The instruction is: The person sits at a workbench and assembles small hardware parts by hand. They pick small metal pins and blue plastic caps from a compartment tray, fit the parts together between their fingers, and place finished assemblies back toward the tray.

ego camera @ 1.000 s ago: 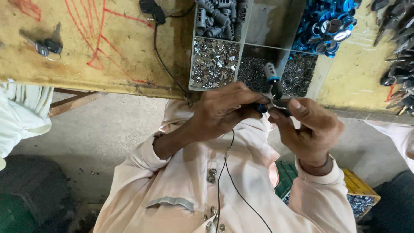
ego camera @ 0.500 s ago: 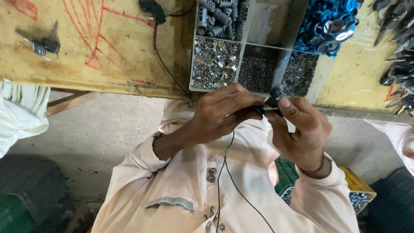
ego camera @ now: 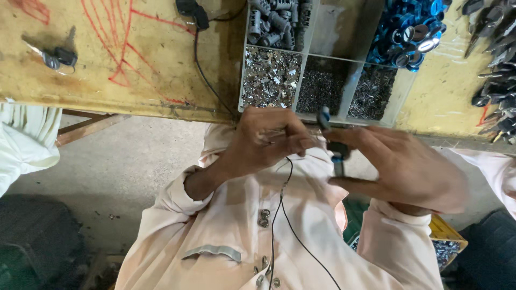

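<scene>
Two hands meet just below the bench edge, working on one small dark key-like part (ego camera: 334, 149) with a blue-tinted head and a short metal shank. By the look of it, the step in hand is fitting or seating a piece on this part: the right hand (ego camera: 414, 172) pinches it between thumb and fingertips, shank pointing down toward the lap, while the left hand (ego camera: 266, 140) curls its fingers (ego camera: 301, 144) against the part's side, closed on something too small to make out. The part sits in mid-air between both hands, just in front of the clear compartment tray (ego camera: 355, 86), which holds silvery bits, fine dark pins and blue rings in separate cells. A thin black cable (ego camera: 279, 215) hangs down over the pale shirt. More dark keys (ego camera: 497, 64) lie at the bench's right end. Judging from the grip, the next move calls for a steady right-hand hold and a fine, well-aligned push or twist from the left fingertips
</scene>
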Action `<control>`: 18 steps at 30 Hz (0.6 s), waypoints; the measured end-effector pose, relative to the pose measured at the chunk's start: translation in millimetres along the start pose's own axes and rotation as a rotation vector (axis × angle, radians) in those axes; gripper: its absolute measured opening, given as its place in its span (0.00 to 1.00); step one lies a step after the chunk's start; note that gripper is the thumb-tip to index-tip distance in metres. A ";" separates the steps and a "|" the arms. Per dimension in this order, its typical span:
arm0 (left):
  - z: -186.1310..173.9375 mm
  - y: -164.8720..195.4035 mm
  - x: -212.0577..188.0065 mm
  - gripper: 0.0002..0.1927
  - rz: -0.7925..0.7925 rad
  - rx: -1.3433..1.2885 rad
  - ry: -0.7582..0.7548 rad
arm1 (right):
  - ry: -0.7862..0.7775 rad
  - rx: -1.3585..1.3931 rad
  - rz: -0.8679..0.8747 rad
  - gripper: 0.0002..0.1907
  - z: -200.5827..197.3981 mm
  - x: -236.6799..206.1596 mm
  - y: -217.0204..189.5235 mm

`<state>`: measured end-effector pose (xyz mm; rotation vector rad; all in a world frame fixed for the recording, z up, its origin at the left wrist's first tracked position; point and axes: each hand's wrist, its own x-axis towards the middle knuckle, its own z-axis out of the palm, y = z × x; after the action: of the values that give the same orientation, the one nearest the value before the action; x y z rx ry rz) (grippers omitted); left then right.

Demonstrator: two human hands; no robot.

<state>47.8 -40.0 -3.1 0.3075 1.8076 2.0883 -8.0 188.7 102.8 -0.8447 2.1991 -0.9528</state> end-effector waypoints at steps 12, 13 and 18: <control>-17.1 26.7 -0.2 0.07 0.038 0.719 0.269 | 0.347 -0.484 0.044 0.13 38.8 15.2 28.0; -15.2 23.8 3.5 0.09 0.065 0.868 0.279 | 0.331 -0.508 0.071 0.11 43.2 19.9 28.3; -6.8 10.2 5.6 0.08 0.021 1.128 0.216 | 0.230 -0.545 0.084 0.10 61.0 21.2 45.9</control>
<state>38.7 -45.1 5.5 0.3677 2.9419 0.9056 8.2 173.3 26.8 -0.9007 2.7278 -0.4215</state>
